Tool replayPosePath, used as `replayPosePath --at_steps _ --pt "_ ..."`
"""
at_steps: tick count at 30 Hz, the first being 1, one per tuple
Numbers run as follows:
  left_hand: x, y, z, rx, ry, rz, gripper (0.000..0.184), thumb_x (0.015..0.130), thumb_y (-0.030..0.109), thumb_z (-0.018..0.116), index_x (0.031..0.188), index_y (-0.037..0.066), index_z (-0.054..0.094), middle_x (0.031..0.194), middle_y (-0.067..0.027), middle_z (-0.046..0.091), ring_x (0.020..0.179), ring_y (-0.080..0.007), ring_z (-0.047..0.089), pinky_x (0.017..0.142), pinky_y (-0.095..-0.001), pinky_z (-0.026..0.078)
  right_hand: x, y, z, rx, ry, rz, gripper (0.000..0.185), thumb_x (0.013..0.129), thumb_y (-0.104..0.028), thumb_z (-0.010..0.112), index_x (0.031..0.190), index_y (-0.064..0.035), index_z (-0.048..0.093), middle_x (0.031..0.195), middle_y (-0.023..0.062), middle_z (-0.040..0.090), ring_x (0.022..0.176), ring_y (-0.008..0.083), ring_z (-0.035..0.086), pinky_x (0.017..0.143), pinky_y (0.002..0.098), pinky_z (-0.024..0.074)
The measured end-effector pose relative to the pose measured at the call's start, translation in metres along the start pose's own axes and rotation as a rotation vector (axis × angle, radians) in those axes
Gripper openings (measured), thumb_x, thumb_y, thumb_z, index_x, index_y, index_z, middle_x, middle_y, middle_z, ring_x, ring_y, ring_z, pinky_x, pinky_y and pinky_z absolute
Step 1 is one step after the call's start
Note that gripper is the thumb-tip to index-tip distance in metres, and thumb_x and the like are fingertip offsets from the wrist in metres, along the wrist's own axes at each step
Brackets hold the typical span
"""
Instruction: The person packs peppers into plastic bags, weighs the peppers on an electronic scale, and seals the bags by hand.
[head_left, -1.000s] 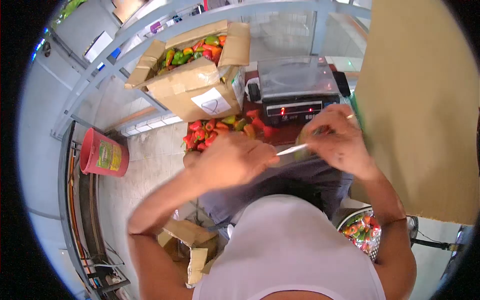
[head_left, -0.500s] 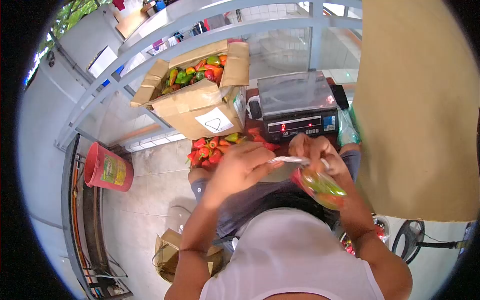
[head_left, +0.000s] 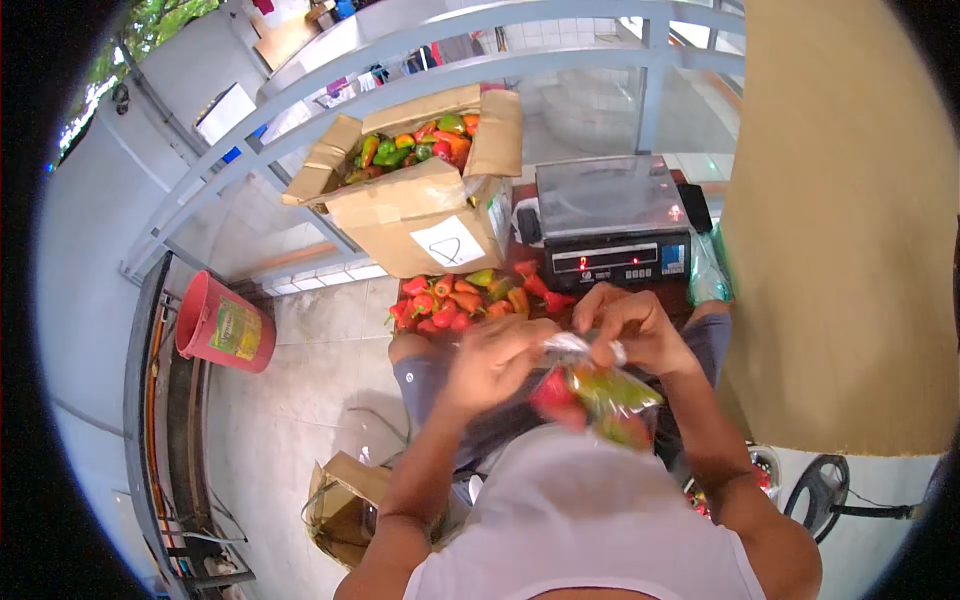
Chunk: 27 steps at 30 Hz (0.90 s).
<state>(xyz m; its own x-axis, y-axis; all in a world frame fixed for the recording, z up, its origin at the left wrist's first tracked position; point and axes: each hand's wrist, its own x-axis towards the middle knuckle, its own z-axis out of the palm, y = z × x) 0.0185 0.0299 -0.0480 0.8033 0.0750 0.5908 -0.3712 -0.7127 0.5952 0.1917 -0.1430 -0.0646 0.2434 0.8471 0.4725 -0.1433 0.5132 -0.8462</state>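
Pepper bag (head_left: 612, 392) hangs beside the tabletop's (head_left: 674, 294) near edge, neck pinched by left hand (head_left: 495, 362) and right hand (head_left: 645, 328) fingers; a loosened pinch could spill peppers

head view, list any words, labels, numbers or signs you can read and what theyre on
Scale display: a red digit that looks like "2", blurred; another red mark is unreadable
Scale keys: too small to read
White paper on the carton: one handwritten mark, unclear
Bucket label: too blurred
Plastic bag: no print can be made out
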Motion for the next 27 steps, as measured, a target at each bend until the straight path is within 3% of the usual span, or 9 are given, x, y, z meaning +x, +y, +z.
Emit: replayPosePath --at_steps 4,8,12,16,17,20,21,24,27 --pt "0.013 0.042 0.001 0.414 0.093 0.053 0.031 0.077 0.003 0.067 0.107 0.002 0.068 0.079 -0.0121 0.062 0.07 -0.0303 0.063 0.062 -0.0421 0.049 0.021 0.019 0.019 -0.436 0.614 -0.268 0.01 0.078 -0.003 0.08 0.081 -0.0036 0.071 0.098 0.0073 0.062 0.096 0.0164 0.059 0.086 0.0276 0.0468" --pt "-0.015 0.055 0.055 -0.745 0.191 -0.488 0.013 0.095 0.006 0.062 0.104 0.001 0.069 0.085 -0.0099 0.07 0.074 -0.0124 0.065 0.066 -0.0316 0.054 0.033 0.0 0.046 0.399 0.323 -0.151 0.027 0.087 -0.023 0.078 0.098 -0.0014 0.067 0.11 0.0114 0.065 0.107 0.0195 0.061 0.091 0.0324 0.0501" --pt "-0.005 0.036 0.026 -0.948 0.316 -0.627 0.013 0.095 0.003 0.059 0.103 0.0 0.069 0.083 -0.0067 0.07 0.076 -0.0136 0.067 0.073 -0.0307 0.055 0.027 -0.001 0.047 0.397 0.061 0.049 0.067 0.088 -0.028 0.077 0.14 -0.0016 0.045 0.125 0.0132 0.065 0.117 0.0221 0.061 0.101 0.0359 0.0474" --pt "-0.001 0.024 -0.005 0.129 0.066 -0.21 0.01 0.089 0.007 0.064 0.095 0.002 0.069 0.08 -0.0071 0.07 0.074 -0.0173 0.068 0.068 -0.0331 0.054 0.001 0.011 0.025 0.027 -0.012 0.366 0.087 0.09 -0.014 0.074 0.158 -0.0059 0.021 0.129 0.0113 0.066 0.119 0.0208 0.062 0.103 0.0352 0.047" --pt "-0.001 0.025 -0.007 0.299 0.029 -0.152 0.009 0.088 0.009 0.065 0.092 0.002 0.069 0.078 -0.0067 0.069 0.072 -0.0165 0.068 0.066 -0.0338 0.053 -0.005 0.016 0.03 -0.055 0.137 0.36 0.068 0.089 -0.006 0.071 0.151 -0.0078 0.043 0.12 0.0108 0.07 0.116 0.0211 0.064 0.1 0.0335 0.0489" --pt "-0.015 0.003 0.021 -0.129 0.154 -0.533 0.012 0.09 0.015 0.066 0.086 0.004 0.068 0.069 -0.0039 0.064 0.061 -0.0169 0.062 0.057 -0.0346 0.049 -0.011 0.039 0.026 -0.801 0.291 -0.17 0.046 0.084 -0.004 0.073 0.129 -0.009 0.067 0.109 0.0097 0.073 0.111 0.0236 0.066 0.095 0.0329 0.0507" --pt "-0.004 0.006 0.012 -0.654 0.064 -1.022 0.015 0.092 0.019 0.064 0.083 0.007 0.065 0.063 -0.0027 0.058 0.056 -0.0153 0.056 0.052 -0.0332 0.045 -0.005 0.042 0.021 -0.924 0.271 -0.338 0.027 0.081 -0.002 0.071 0.106 -0.01 0.077 0.103 0.0097 0.073 0.104 0.0266 0.066 0.091 0.0355 0.051" --pt "-0.003 -0.016 0.035 -1.445 0.193 -1.005 0.019 0.094 0.025 0.063 0.084 0.008 0.063 0.061 -0.001 0.055 0.055 -0.0108 0.053 0.049 -0.0263 0.041 -0.004 0.047 0.026 -1.041 0.393 -0.219 0.023 0.081 -0.004 0.07 0.103 -0.0094 0.076 0.1 0.0086 0.073 0.1 0.0279 0.064 0.089 0.0396 0.0502" --pt "0.004 -0.016 0.067 -0.878 0.304 -0.739 0.009 0.091 0.009 0.069 0.095 0.003 0.064 0.075 -0.0039 0.064 0.066 -0.0107 0.061 0.056 -0.0253 0.05 -0.01 0.078 0.016 -0.887 0.625 -0.124 0.017 0.085 -0.006 0.068 0.101 -0.0077 0.073 0.096 0.0092 0.066 0.092 0.0276 0.061 0.086 0.0378 0.0481"
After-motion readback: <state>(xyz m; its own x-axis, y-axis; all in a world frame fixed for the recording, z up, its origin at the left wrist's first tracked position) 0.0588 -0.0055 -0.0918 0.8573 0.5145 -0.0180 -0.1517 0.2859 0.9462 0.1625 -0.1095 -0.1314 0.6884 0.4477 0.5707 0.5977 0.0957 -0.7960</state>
